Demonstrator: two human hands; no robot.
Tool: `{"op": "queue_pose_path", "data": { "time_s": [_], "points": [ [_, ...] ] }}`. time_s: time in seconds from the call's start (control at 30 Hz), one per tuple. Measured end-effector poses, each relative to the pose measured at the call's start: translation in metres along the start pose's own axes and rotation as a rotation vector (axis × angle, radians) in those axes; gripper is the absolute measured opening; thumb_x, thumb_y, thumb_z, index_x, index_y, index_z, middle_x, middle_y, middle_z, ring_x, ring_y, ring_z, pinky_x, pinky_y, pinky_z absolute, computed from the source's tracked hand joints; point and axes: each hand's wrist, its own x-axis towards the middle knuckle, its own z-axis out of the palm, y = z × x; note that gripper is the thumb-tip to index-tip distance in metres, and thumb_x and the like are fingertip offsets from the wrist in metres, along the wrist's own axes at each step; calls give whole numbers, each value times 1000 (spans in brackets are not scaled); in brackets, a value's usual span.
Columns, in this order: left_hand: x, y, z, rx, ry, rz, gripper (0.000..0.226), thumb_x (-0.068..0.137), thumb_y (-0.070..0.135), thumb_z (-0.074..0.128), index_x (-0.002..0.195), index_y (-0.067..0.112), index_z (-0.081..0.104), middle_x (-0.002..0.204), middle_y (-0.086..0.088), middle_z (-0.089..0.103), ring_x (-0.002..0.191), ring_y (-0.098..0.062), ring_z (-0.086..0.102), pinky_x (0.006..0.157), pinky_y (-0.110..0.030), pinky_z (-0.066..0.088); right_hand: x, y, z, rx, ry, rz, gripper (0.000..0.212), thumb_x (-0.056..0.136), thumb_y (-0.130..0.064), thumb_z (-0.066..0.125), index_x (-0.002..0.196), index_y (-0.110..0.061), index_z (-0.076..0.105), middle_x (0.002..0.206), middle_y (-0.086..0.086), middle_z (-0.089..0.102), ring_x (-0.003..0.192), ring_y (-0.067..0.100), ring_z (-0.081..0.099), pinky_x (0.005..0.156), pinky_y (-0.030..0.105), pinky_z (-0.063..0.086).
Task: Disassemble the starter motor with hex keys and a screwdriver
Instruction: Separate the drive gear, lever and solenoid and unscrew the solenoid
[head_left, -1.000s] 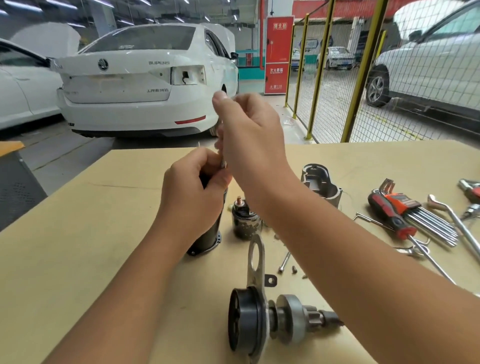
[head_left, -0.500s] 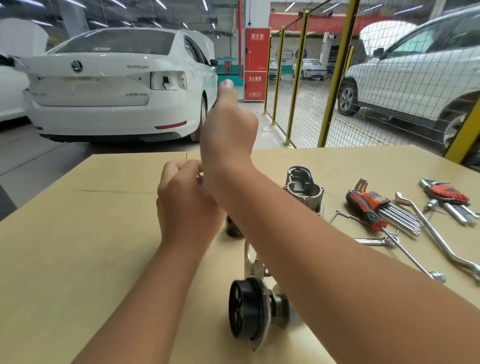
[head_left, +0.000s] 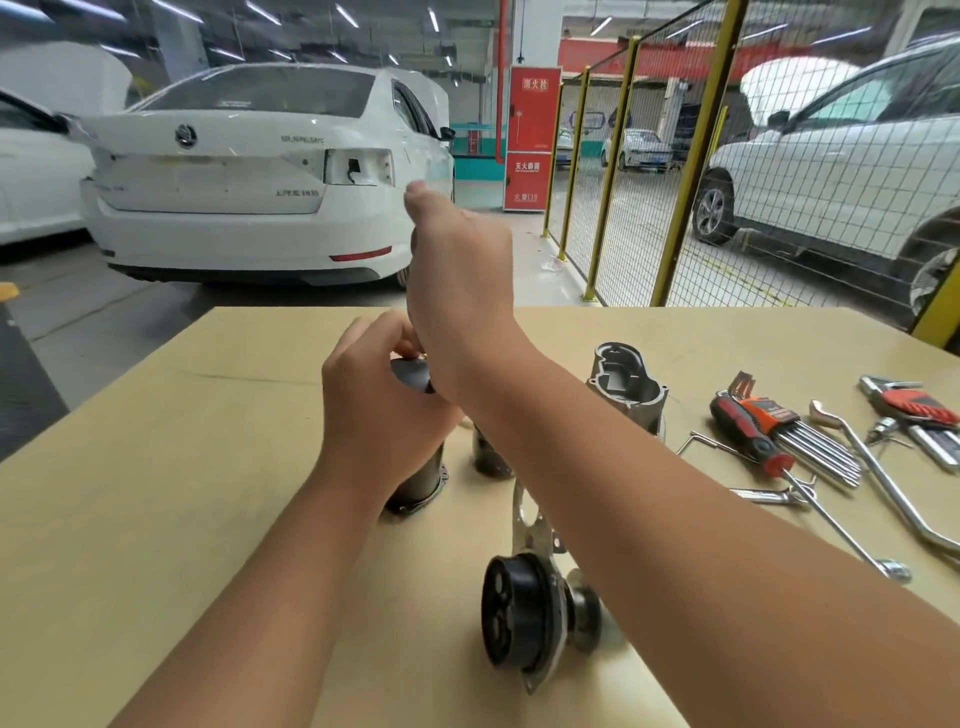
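The dark cylindrical motor body (head_left: 421, 483) stands upright on the table, its black end cap (head_left: 410, 375) showing at the top. My left hand (head_left: 379, 410) grips its upper part, fingertips at the cap's edge. My right hand (head_left: 460, 291) is closed directly above the cap with the thumb pointing up; it holds a thin tool that is almost wholly hidden inside the fist. The drive gear assembly with its bracket (head_left: 519, 618) lies near me. The solenoid (head_left: 488, 460) stands just right of the motor body, partly behind my right forearm.
An aluminium nose housing (head_left: 626, 387) stands right of centre. Further right lie a red-handled screwdriver (head_left: 753, 439), an orange hex key set (head_left: 802, 434), a chrome wrench (head_left: 883, 488) and a second hex key set (head_left: 919, 410). A yellow mesh fence and parked cars stand beyond the table.
My right hand has rotated over the motor top, going from a fingers-forward pinch to a fist with the thumb up. My left hand stays on the motor body.
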Motion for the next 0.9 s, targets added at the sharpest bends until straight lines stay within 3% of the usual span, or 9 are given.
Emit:
{"op": "queue_pose_path", "data": {
  "time_s": [0.1, 0.2, 0.4, 0.5, 0.53, 0.6, 0.67, 0.73, 0.9],
  "points": [
    [2, -11, -4, -89, -32, 8, 28, 64, 37, 57, 61, 41, 30, 60, 24, 49, 60, 4, 43, 54, -6, 29, -3, 1, 0, -19, -51, 20, 64, 95, -30, 53, 36, -21, 30, 42, -13, 24, 39, 9, 23, 49, 32, 24],
    [4, -20, -5, -238, -121, -19, 19, 60, 35, 64, 59, 47, 49, 60, 25, 52, 56, 3, 41, 52, -6, 27, -6, -1, -1, -42, -90, 13, 64, 96, -31, 51, 36, -20, 33, 40, -14, 22, 37, 8, 22, 42, 27, 24],
    [-1, -16, -4, -387, -187, 46, 34, 75, 19, 65, 68, 51, 60, 68, 21, 55, 61, 1, 49, 60, -8, 34, -5, 8, -11, 50, -57, 11, 58, 95, -35, 53, 44, -23, 26, 47, -10, 21, 43, 12, 19, 53, 33, 20],
    [-2, -12, -6, -383, -218, 13, 20, 82, 24, 68, 76, 43, 65, 71, 17, 59, 65, -4, 53, 64, -13, 38, -1, 9, -19, -5, -109, 19, 50, 94, -42, 50, 52, -25, 29, 49, -6, 25, 46, 16, 23, 54, 36, 23],
    [-2, -12, -6, -362, -224, -18, 9, 83, 28, 69, 78, 36, 69, 74, 14, 61, 67, -7, 56, 65, -17, 39, 2, 7, -22, -84, -128, 2, 50, 95, -44, 47, 53, -23, 32, 49, -4, 29, 47, 18, 27, 55, 38, 26],
    [-3, -11, -4, -259, -197, -60, 16, 83, 33, 71, 78, 19, 73, 77, 9, 65, 72, -12, 61, 67, -19, 42, 8, 0, -33, -373, -156, -134, 54, 102, -42, 42, 54, -16, 37, 51, -1, 41, 50, 22, 39, 57, 35, 32],
    [-3, -9, -2, -52, -141, -59, 16, 83, 31, 73, 73, 19, 71, 75, 10, 63, 71, -11, 61, 66, -19, 44, 16, -9, -49, -853, -233, -358, 52, 106, -35, 39, 57, -19, 37, 62, 0, 48, 60, 21, 48, 58, 35, 36],
    [-2, -5, -3, 129, -125, -29, 13, 84, 22, 78, 73, 19, 72, 76, 9, 61, 68, -11, 58, 64, -29, 50, 23, -22, -62, -1297, -355, -490, 44, 106, -30, 41, 62, -23, 37, 75, 1, 48, 69, 24, 54, 62, 37, 47],
    [3, -2, -10, 171, -205, 64, 15, 86, 26, 75, 74, 17, 73, 76, 11, 58, 66, -15, 58, 57, -37, 52, 29, -54, -75, -1658, -741, -332, 36, 104, -44, 44, 89, -16, 60, 78, 1, 56, 66, 18, 55, 51, 29, 36]
  ]
}}
